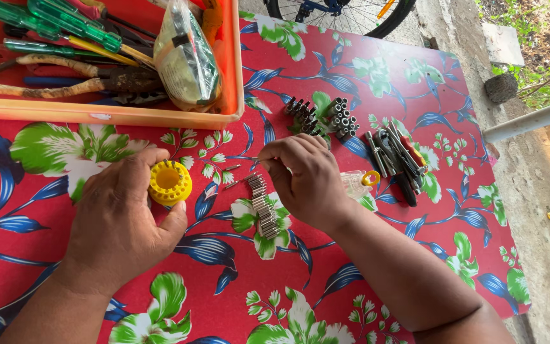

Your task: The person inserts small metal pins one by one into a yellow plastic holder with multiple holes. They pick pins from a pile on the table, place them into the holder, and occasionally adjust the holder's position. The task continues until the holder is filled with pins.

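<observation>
My left hand point(119, 220) rests on the red floral tablecloth point(237, 286) and holds a round yellow bit holder point(169, 183) between thumb and fingers. My right hand point(303, 178) hovers just right of it, fingertips pinched together at its left side over something too small to make out. A row of small metal screwdriver bits point(261, 205) lies on the cloth directly under and beside the right hand. Two loose bits point(230, 176) lie between the hands.
An orange tray point(109, 114) at the back left holds green-handled screwdrivers, pliers and a plastic bag. A cluster of metal sockets point(323, 116) lies behind the right hand. Wrenches and a red-handled tool point(397, 156) lie to the right, by a small clear bottle with a yellow ring point(359, 183). The table edge runs along the right.
</observation>
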